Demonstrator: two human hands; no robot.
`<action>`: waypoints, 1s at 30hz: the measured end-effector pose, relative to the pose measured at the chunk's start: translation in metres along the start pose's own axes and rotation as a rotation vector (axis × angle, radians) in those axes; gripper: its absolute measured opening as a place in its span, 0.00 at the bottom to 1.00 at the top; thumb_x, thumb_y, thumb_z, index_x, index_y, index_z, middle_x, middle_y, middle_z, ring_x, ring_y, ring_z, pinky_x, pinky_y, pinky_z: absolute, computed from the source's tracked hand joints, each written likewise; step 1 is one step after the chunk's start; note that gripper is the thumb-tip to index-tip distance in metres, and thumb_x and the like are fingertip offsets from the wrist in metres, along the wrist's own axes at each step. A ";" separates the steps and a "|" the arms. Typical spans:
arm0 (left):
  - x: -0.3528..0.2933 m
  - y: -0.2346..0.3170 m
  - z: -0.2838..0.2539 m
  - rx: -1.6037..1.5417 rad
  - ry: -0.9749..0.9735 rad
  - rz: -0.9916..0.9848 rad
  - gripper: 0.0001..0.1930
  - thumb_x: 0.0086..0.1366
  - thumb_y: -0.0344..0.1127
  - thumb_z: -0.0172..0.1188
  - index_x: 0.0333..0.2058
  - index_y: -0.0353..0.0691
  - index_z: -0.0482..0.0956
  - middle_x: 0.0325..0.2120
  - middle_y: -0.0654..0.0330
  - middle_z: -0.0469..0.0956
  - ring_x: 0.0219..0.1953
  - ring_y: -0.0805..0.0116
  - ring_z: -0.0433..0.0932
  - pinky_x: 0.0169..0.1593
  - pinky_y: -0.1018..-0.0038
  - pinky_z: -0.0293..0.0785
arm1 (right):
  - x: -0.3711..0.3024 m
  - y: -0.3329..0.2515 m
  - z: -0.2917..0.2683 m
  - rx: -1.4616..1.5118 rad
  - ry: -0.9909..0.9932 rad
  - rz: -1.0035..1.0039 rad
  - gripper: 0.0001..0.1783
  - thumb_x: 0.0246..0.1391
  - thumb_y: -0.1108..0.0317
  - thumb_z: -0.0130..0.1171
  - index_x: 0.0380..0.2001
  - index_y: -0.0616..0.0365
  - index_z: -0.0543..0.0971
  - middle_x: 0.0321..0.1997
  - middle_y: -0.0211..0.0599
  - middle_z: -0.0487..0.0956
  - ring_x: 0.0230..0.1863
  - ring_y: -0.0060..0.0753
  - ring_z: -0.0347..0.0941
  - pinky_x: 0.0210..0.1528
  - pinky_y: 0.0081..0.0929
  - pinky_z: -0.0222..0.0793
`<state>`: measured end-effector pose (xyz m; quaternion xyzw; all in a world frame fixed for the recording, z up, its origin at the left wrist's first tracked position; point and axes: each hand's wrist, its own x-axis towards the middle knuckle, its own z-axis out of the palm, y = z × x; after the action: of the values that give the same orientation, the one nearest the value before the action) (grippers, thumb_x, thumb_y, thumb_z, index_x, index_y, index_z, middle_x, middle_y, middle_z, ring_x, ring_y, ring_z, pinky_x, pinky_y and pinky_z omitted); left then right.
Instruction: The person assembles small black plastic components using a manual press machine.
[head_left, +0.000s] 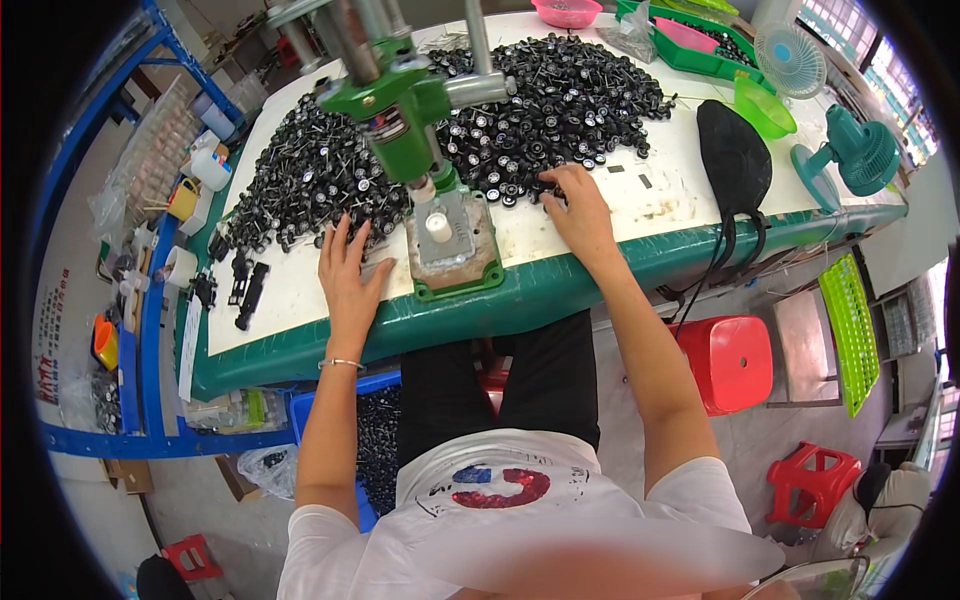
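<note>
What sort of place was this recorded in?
Probably a small factory or assembly workshop. A green press stands at the edge of a worktable, a large heap of small black wheel-like parts lies behind it, and a blue bin below holds more small dark parts.

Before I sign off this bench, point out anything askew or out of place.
Mainly the black fabric item right of the black wheel pile: its straps dangle over the green table edge and might snag. The white tabletop looks smudged near the right hand.
</note>
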<state>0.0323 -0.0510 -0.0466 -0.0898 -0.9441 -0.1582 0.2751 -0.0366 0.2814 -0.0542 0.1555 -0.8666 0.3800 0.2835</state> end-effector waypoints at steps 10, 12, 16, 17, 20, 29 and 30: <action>0.009 0.012 0.001 -0.027 -0.038 -0.095 0.28 0.58 0.36 0.64 0.57 0.39 0.70 0.62 0.51 0.61 0.64 0.49 0.59 0.65 0.60 0.55 | 0.002 -0.010 -0.011 0.061 -0.076 -0.044 0.14 0.47 0.72 0.63 0.40 0.57 0.76 0.46 0.38 0.72 0.46 0.44 0.69 0.48 0.37 0.65; 0.010 0.015 0.002 -0.038 -0.033 -0.135 0.26 0.58 0.34 0.64 0.56 0.38 0.71 0.60 0.50 0.63 0.62 0.49 0.61 0.63 0.61 0.58 | 0.002 -0.012 -0.013 0.066 -0.109 -0.036 0.15 0.47 0.71 0.63 0.41 0.57 0.76 0.47 0.39 0.72 0.48 0.44 0.68 0.50 0.38 0.63; 0.010 0.010 0.004 -0.016 -0.015 -0.185 0.22 0.58 0.33 0.63 0.51 0.35 0.73 0.54 0.47 0.68 0.56 0.48 0.66 0.58 0.61 0.62 | 0.005 -0.013 -0.011 0.119 -0.167 -0.033 0.15 0.47 0.71 0.62 0.41 0.57 0.76 0.48 0.39 0.72 0.49 0.44 0.67 0.51 0.38 0.63; 0.013 0.012 0.002 -0.017 -0.010 -0.198 0.22 0.58 0.33 0.63 0.51 0.35 0.73 0.54 0.47 0.68 0.56 0.48 0.66 0.58 0.61 0.62 | 0.006 -0.013 -0.012 0.119 -0.179 -0.041 0.15 0.47 0.71 0.62 0.41 0.57 0.76 0.48 0.39 0.72 0.49 0.44 0.67 0.51 0.38 0.63; 0.020 0.015 0.002 0.007 -0.018 -0.195 0.16 0.58 0.31 0.62 0.46 0.35 0.76 0.44 0.48 0.72 0.46 0.47 0.69 0.50 0.59 0.66 | 0.009 -0.013 -0.013 0.134 -0.232 -0.028 0.15 0.48 0.71 0.62 0.41 0.56 0.76 0.48 0.38 0.72 0.51 0.44 0.66 0.51 0.38 0.62; 0.007 0.002 0.004 -0.003 0.007 -0.213 0.14 0.56 0.26 0.61 0.43 0.37 0.79 0.42 0.49 0.77 0.47 0.48 0.72 0.53 0.61 0.66 | 0.013 -0.010 -0.020 0.188 -0.281 -0.022 0.13 0.48 0.71 0.62 0.40 0.55 0.77 0.48 0.36 0.72 0.51 0.43 0.65 0.52 0.38 0.60; 0.005 0.003 0.002 0.027 0.015 -0.185 0.18 0.55 0.24 0.61 0.47 0.37 0.78 0.45 0.50 0.77 0.49 0.50 0.73 0.55 0.64 0.65 | 0.012 -0.010 -0.021 0.204 -0.277 -0.019 0.13 0.48 0.70 0.62 0.40 0.55 0.77 0.49 0.36 0.72 0.52 0.43 0.65 0.53 0.38 0.59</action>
<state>0.0280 -0.0468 -0.0449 0.0029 -0.9483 -0.1710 0.2675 -0.0338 0.2901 -0.0295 0.2425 -0.8528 0.4383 0.1477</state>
